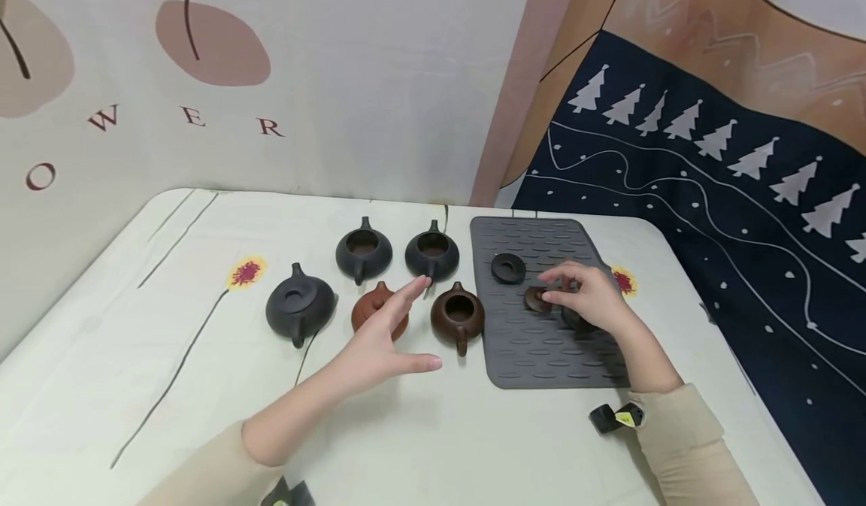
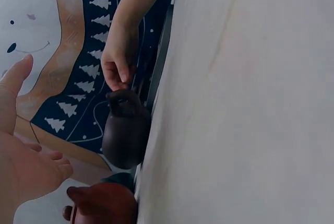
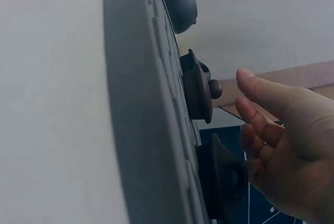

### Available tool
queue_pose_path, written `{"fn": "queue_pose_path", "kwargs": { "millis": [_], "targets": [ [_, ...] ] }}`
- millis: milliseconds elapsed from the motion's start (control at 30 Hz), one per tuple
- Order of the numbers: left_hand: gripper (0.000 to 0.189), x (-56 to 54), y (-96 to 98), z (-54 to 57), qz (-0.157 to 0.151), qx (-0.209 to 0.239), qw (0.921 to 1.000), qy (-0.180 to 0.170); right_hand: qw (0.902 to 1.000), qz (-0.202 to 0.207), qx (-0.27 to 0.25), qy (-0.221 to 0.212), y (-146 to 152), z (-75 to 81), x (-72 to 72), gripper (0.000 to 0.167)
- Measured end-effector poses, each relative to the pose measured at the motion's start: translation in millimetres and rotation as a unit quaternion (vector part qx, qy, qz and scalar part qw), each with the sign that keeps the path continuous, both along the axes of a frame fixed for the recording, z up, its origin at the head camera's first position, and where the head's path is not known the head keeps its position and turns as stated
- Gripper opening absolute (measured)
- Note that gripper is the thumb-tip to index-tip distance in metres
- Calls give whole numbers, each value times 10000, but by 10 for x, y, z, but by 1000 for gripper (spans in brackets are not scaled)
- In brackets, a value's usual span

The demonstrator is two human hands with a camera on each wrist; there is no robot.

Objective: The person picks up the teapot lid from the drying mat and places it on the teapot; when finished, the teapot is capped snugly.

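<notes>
My right hand (image 1: pixel 587 295) is over the grey mat, thumb and fingers parted around the knob of a brown teapot lid (image 1: pixel 537 300). In the right wrist view a small gap shows between the fingertips (image 3: pixel 245 79) and that knob. A dark lid (image 3: pixel 223 179) sits below the hand, partly covered by it in the head view. Another black lid (image 1: pixel 508 268) lies farther back. My left hand (image 1: pixel 372 352), fingers spread and holding nothing, hovers in front of the lidded red teapot (image 1: pixel 366 307). Right of it stands a lidless brown teapot (image 1: pixel 458 316).
Two lidless black teapots (image 1: pixel 364 253) stand at the back, and a lidded black teapot (image 1: pixel 301 304) at the left. The ribbed grey mat (image 1: pixel 534 371) covers the right part of the white table (image 1: pixel 433 446). Printed cloth (image 1: pixel 379 77) hangs behind.
</notes>
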State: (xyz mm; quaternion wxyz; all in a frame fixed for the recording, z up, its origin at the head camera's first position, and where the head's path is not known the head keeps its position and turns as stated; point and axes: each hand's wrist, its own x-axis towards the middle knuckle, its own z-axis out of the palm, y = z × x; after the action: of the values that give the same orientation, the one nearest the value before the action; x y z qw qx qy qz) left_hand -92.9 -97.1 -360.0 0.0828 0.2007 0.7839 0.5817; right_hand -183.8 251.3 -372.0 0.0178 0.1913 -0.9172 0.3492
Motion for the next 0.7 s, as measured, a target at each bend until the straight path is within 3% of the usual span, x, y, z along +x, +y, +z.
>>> {"fn": "queue_pose_path", "kwargs": {
  "millis": [267,700],
  "targets": [
    [99,-83,197,-84,67,163,9996,-227,9997,10,35,-247,46,-70,-29,24],
    [99,-191,395,-227,449,-195,9974,-522,9991,179,-136,-345,34,-154,-67,22]
  ]
}}
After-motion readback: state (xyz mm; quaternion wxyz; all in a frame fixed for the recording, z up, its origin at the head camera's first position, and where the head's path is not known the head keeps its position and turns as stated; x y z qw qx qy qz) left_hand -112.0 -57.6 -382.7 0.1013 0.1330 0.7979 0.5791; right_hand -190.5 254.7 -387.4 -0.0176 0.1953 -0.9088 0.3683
